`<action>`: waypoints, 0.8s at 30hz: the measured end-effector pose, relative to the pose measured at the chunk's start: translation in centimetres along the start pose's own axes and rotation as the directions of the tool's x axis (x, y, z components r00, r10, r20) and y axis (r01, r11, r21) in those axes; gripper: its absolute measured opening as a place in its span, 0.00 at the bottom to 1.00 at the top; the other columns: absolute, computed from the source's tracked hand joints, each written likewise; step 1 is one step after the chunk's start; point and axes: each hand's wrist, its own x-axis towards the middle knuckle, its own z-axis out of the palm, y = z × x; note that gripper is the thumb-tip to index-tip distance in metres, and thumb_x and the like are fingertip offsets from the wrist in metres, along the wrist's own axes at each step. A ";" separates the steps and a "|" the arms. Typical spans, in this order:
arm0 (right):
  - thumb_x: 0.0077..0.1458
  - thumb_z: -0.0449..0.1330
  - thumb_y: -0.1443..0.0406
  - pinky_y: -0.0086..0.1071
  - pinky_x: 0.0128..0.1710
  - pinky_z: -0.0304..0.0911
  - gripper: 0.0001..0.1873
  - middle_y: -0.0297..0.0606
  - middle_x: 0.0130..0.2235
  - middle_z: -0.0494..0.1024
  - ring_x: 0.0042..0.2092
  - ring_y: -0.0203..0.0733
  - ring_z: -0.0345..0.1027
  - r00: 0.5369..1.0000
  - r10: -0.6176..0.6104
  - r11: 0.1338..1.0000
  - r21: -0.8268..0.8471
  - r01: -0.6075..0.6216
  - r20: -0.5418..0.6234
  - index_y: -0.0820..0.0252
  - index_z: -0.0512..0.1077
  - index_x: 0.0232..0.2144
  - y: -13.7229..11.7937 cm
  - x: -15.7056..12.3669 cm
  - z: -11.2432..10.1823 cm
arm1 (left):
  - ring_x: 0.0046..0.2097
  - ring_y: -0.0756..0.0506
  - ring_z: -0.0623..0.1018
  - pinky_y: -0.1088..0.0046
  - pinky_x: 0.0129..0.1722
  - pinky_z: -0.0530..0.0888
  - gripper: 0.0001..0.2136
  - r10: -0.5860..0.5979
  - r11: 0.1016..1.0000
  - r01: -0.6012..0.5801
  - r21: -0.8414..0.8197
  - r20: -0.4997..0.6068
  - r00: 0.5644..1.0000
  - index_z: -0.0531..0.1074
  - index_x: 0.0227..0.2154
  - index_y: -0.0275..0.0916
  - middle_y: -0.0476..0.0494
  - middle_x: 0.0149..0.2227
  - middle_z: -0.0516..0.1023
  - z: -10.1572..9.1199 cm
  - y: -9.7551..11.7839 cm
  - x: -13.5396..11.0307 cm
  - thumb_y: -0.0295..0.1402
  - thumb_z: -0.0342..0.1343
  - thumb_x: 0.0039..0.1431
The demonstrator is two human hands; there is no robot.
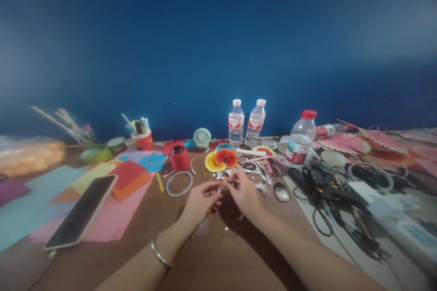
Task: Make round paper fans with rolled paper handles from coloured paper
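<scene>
My left hand (204, 198) and my right hand (244, 193) meet over the middle of the table, fingers pinched together. Between their fingertips is a thin orange strip (224, 183), mostly hidden, so its exact kind is unclear. Just beyond the hands lie a yellow pleated paper fan (212, 162) and an orange pleated paper fan (229, 158), overlapping. White paper scraps (262, 188) are scattered around them. A clear ring (179, 184) lies to the left of my hands, and a computer mouse (281, 192) to the right.
At left, a phone (82, 211) rests on coloured paper sheets (131, 209). Behind stand a red cup of pens (143, 140), a red roll (180, 159), a small fan (202, 137) and two water bottles (236, 122). A larger bottle (300, 143), black cables (341, 195) and a power strip (406, 229) occupy the right.
</scene>
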 end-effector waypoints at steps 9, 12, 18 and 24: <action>0.49 0.54 0.67 0.28 0.31 0.61 0.04 0.31 0.28 0.72 0.31 0.37 0.68 1.000 -0.022 0.999 -0.046 0.023 0.014 0.56 0.61 0.30 -0.4 -0.5 0.1 | 0.26 0.49 0.75 0.76 0.26 0.72 0.13 0.028 0.998 -0.033 -0.051 -0.096 0.995 0.74 0.33 0.34 0.43 0.26 0.77 -0.2 -0.9 0.6 0.34 0.61 0.42; 0.48 0.54 0.68 0.29 0.33 0.61 0.05 0.33 0.30 0.72 0.33 0.38 0.68 0.998 -0.058 0.994 -0.097 0.060 0.017 0.56 0.62 0.31 -0.8 -0.7 0.1 | 0.28 0.47 0.76 0.72 0.29 0.74 0.14 0.063 0.995 -0.072 -0.073 -0.119 0.991 0.75 0.31 0.34 0.42 0.29 0.78 -0.3 -1.2 0.8 0.36 0.62 0.40; 0.51 0.53 0.66 0.31 0.34 0.61 0.01 0.35 0.30 0.71 0.33 0.40 0.67 0.996 -0.081 0.981 -0.177 0.084 0.025 0.56 0.63 0.30 -0.8 -0.7 -0.1 | 0.26 0.48 0.75 0.73 0.28 0.73 0.13 0.053 0.998 -0.058 -0.032 -0.122 0.991 0.75 0.32 0.35 0.44 0.25 0.77 -0.3 -1.0 0.5 0.34 0.61 0.41; 0.51 0.51 0.69 0.30 0.34 0.59 0.03 0.34 0.30 0.70 0.32 0.39 0.65 0.992 -0.115 0.978 -0.172 0.122 0.051 0.57 0.63 0.30 -0.9 -0.4 -0.4 | 0.31 0.48 0.75 0.75 0.33 0.72 0.15 0.135 0.991 -0.134 -0.013 0.005 0.991 0.74 0.37 0.36 0.43 0.32 0.78 -0.5 -0.5 0.3 0.28 0.59 0.41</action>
